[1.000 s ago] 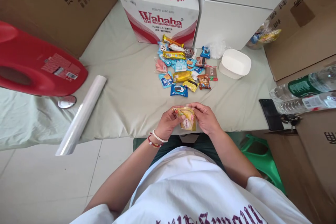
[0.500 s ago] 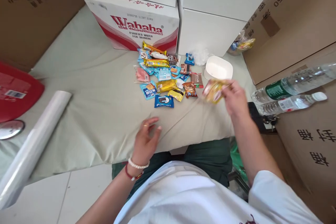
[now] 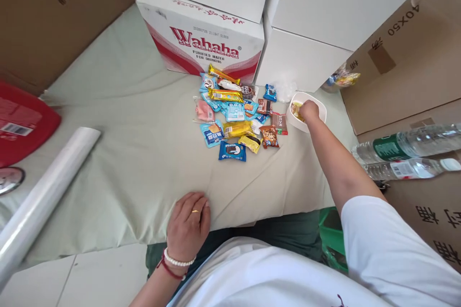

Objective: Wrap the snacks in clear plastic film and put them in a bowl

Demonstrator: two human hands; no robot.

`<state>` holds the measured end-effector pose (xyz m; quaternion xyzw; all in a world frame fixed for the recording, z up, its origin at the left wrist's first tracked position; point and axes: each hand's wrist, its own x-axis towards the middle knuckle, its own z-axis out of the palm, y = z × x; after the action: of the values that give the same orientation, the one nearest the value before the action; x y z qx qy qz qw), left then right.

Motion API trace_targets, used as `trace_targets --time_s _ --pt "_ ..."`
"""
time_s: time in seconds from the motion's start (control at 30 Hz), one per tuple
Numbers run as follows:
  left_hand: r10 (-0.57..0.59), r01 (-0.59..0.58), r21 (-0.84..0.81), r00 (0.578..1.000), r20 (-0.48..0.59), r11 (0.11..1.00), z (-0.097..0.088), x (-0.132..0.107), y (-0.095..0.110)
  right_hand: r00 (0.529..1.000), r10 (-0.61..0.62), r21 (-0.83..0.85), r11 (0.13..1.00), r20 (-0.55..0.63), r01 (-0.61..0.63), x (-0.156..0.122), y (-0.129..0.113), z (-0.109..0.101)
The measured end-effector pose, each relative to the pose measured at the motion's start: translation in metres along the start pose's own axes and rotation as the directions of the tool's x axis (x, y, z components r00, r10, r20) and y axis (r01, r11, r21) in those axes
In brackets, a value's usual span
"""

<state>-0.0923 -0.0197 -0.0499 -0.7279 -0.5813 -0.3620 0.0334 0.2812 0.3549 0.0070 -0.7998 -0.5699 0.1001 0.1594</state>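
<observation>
My right hand (image 3: 309, 111) reaches out over the white bowl (image 3: 320, 108) and is closed on a yellow snack packet (image 3: 297, 110), which sits inside the bowl. My left hand (image 3: 188, 223) lies flat and open on the pale green cloth (image 3: 126, 153) at the near table edge, holding nothing. A pile of several small snack packets (image 3: 236, 112) in blue, yellow, orange and brown lies just left of the bowl.
A Wahaha water carton (image 3: 205, 41) and white boxes (image 3: 306, 19) stand behind the pile. Brown cartons (image 3: 403, 57) and two water bottles (image 3: 406, 151) are at the right. A roll of clear film (image 3: 43, 196) and a red container (image 3: 21, 122) lie at the left.
Both hands held the yellow packet near my body. The right hand then carried it away to the right and into the white bowl, while the left hand dropped flat onto the cloth.
</observation>
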Motion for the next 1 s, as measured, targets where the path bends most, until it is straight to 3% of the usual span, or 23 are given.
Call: trace_targets --time_s 0.23,0.3,0.43,0.53,0.6,0.67,0.8,0.87,0.9,0.97,1.0 --pt "0.035 -0.035 -0.004 0.999 -0.020 0.999 -0.001 0.001 0.001 0.954 -0.091 -0.192 0.981 -0.285 0.036 0.022 -0.014 -0.031" --pt "0.036 -0.037 -0.010 0.999 -0.026 0.999 -0.001 0.001 0.002 0.952 -0.141 -0.163 0.982 -0.273 0.098 0.031 -0.026 -0.033" --pt "0.030 -0.030 -0.015 0.999 -0.019 0.999 -0.001 0.000 0.003 0.892 -0.428 -0.163 0.899 -0.144 0.406 0.035 -0.047 -0.020" --pt "0.015 -0.016 -0.025 1.000 -0.019 1.000 0.000 -0.002 0.003 0.858 -0.501 -0.161 0.862 -0.115 0.482 0.028 -0.058 -0.015" --pt "0.015 -0.016 -0.041 1.000 -0.024 0.999 0.001 -0.003 0.003 0.844 -0.492 -0.097 0.870 -0.212 0.483 0.022 -0.063 -0.021" --pt "0.023 -0.025 -0.068 0.999 -0.040 0.997 0.000 -0.004 0.002 0.801 -0.494 -0.022 0.855 -0.337 0.518 0.013 -0.066 -0.033" --pt "-0.020 0.006 -0.161 0.996 -0.088 0.987 -0.003 -0.004 0.001 0.733 -0.457 0.135 0.797 -0.503 0.589 -0.023 -0.063 -0.063" --pt "-0.112 0.087 -0.229 0.989 -0.099 0.970 -0.005 -0.003 0.003 0.770 -0.386 0.322 0.744 -0.508 0.585 -0.051 -0.058 -0.073" --pt "-0.179 0.148 -0.275 0.980 -0.091 0.950 -0.005 -0.001 0.005 0.819 -0.330 0.458 0.702 -0.469 0.546 -0.067 -0.055 -0.077" --pt "-0.351 0.314 -0.407 0.936 -0.019 0.858 -0.006 0.006 0.014 0.937 -0.219 0.753 0.558 -0.271 0.348 -0.103 -0.046 -0.081" --pt "-0.442 0.412 -0.492 0.895 0.061 0.767 -0.006 0.011 0.020 0.975 -0.187 0.866 0.460 -0.123 0.198 -0.122 -0.042 -0.082"
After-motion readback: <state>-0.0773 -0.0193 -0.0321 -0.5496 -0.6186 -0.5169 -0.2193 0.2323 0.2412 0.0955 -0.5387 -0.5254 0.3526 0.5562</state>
